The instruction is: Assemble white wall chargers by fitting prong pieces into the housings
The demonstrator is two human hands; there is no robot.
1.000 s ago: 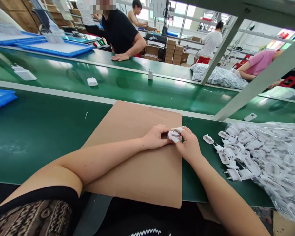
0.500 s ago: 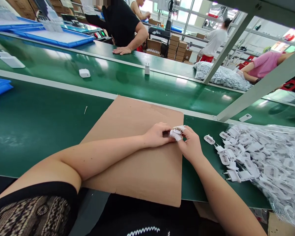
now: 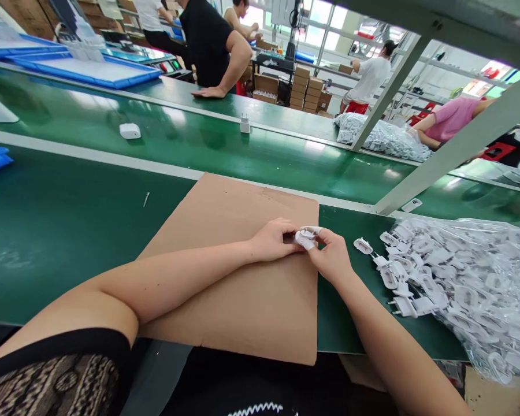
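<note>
My left hand and my right hand meet over the right side of a brown cardboard sheet. Between their fingertips they pinch a small white plug piece, partly hidden by the fingers. White coverings wrap the thumb and forefinger of my right hand. To the right of that hand lies a loose white plug shell. Beyond it, a heap of white plug parts, some with two pins, spills from a clear plastic bag.
Across the green belt sit a white adapter, an upright two-pin charger and a white piece. A slanted metal post rises at right. Blue trays stand far left. A co-worker's hand rests on the far bench.
The pieces on the belt have moved left. My view has shifted slightly. Both hands keep the plug piece pinched in nearly the same spot, with slight finger movement.
</note>
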